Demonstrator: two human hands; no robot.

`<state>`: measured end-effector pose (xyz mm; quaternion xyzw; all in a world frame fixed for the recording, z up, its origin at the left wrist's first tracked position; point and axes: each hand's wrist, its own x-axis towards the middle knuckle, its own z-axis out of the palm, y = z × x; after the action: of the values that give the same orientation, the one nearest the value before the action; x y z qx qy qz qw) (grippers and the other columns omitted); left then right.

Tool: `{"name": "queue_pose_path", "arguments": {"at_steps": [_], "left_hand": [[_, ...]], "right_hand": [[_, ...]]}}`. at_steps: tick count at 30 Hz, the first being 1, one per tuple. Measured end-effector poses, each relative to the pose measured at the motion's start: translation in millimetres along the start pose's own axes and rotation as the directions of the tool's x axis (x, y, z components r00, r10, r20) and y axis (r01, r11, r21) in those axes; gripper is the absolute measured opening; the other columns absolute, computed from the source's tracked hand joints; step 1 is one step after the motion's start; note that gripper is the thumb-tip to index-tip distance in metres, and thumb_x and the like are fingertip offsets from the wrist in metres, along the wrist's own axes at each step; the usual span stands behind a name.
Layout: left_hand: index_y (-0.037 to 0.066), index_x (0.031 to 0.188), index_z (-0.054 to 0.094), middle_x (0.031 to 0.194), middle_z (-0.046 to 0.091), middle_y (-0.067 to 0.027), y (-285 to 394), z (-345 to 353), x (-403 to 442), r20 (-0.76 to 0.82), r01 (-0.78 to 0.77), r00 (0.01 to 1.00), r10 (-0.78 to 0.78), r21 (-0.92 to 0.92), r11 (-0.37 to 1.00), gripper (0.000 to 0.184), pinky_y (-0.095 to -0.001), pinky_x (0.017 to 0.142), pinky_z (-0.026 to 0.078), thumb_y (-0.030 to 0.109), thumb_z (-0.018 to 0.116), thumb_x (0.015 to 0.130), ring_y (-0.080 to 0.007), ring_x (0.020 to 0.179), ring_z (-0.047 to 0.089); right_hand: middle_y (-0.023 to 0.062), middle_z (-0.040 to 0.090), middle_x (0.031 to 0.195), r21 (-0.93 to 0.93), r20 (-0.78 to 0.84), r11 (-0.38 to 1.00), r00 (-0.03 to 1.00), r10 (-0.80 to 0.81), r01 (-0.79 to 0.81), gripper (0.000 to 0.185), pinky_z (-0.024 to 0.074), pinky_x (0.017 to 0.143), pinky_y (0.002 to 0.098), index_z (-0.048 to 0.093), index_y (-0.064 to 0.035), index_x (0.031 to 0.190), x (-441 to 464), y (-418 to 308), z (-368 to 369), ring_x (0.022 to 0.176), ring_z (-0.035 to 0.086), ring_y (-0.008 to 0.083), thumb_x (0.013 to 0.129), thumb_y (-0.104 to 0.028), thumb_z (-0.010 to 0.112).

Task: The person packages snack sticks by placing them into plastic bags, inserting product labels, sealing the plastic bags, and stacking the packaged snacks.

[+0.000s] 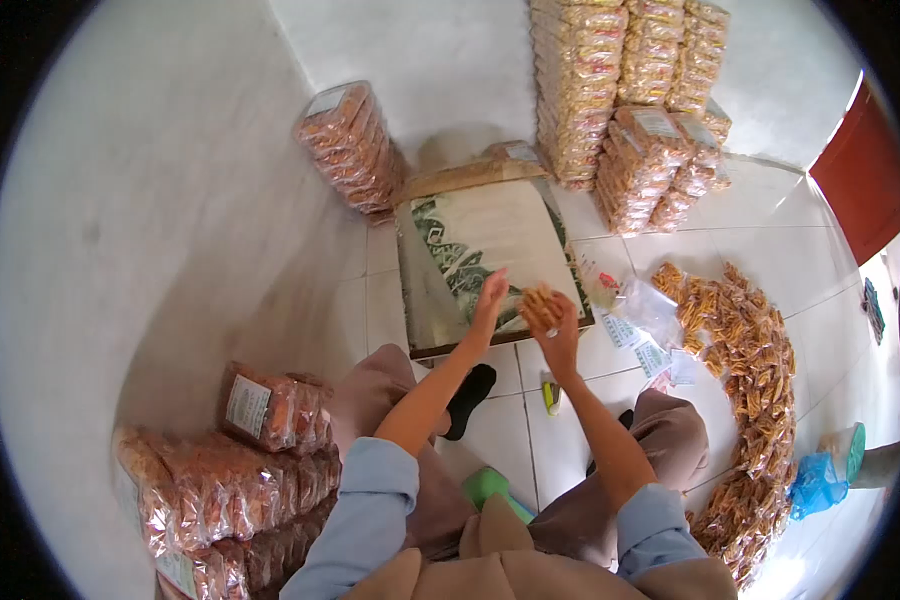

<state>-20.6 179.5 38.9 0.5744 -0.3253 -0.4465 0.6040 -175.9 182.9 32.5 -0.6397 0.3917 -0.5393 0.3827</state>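
A small clear packet of brown snack sticks (540,303) is in my right hand (562,333), whose fingers close round it over the near edge of a low table (505,215). The tabletop is pale with a green-and-white leafy pattern. Just to the left of the packet, apart from it, my left hand (491,300) is held above the tabletop with its fingers stretched out and nothing in it. Right of the table, clear plastic bags (650,308) and printed paper labels (653,358) lie on the tiled floor.
Many small snack packets (760,370) form a long curved heap on the right. Stacks of large packed bags stand at the left (225,480), behind the table (350,145) and against the wall (580,90). A yellow-green stapler-like object (551,397) lies between my feet.
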Motion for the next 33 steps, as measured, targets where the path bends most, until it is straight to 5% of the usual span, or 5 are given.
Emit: {"name": "queue_pose_path", "arguments": {"at_steps": [6,18,25,27,33], "left_hand": [[0.013,0.102,0.054,0.106,0.045,-0.0064,-74,-64,15,0.221,-0.403,0.903,0.368,0.734,0.547,0.027,-0.0449,0.092,0.031,0.025,0.063,0.079,-0.0271,0.108,0.04],[0.01,0.083,0.059,0.082,0.053,-0.0008,-70,-44,23,0.322,-0.484,0.839,0.437,0.81,0.332,0.012,-0.0398,0.078,0.038,0.015,0.066,0.074,-0.0218,0.083,0.049],[0.008,0.09,0.056,0.081,0.054,-0.0043,-72,-6,24,0.362,-0.567,0.809,0.463,0.686,0.455,0.019,-0.0318,0.065,0.046,0.006,0.062,0.072,-0.023,0.078,0.052],[0.008,0.089,0.054,0.08,0.053,-0.0054,-75,-3,27,0.524,-0.678,0.713,0.466,0.685,0.267,0.02,-0.034,0.068,0.046,0.003,0.061,0.071,-0.0232,0.078,0.053],[0.009,0.086,0.052,0.081,0.053,-0.0058,-77,10,26,0.473,-0.658,0.744,0.472,0.644,0.391,0.018,-0.0341,0.066,0.047,0.004,0.06,0.07,-0.0234,0.079,0.054]], "right_hand": [[0.0142,0.048,0.107,-0.172,-0.198,0.985,0.98,-0.002,-0.033,0.05,0.0426,0.085,0.034,0.044,-0.0004,0.108,11,63,3,0.099,0.051,0.0246,0.067,-0.002,0.071],[0.0122,0.043,0.118,-0.039,-0.261,0.986,0.954,0.149,-0.165,0.05,0.0393,0.091,0.0336,0.04,-0.0012,0.109,9,56,0,0.106,0.047,0.0229,0.068,0.0,0.069],[0.0133,0.044,0.118,-0.109,-0.324,0.982,0.939,0.111,-0.154,0.052,0.0407,0.091,0.0332,0.039,-0.0004,0.111,6,48,-26,0.107,0.048,0.0235,0.068,0.002,0.069],[0.0114,0.044,0.117,-0.066,-0.336,0.98,0.929,0.156,-0.189,0.052,0.0346,0.094,0.0318,0.041,-0.0019,0.111,1,46,-36,0.109,0.044,0.0221,0.068,0.0,0.069],[0.0145,0.043,0.119,-0.078,-0.298,0.981,0.943,0.148,-0.179,0.052,0.0403,0.091,0.0337,0.04,-0.002,0.111,-10,50,-45,0.108,0.047,0.0239,0.067,0.002,0.068]]}}
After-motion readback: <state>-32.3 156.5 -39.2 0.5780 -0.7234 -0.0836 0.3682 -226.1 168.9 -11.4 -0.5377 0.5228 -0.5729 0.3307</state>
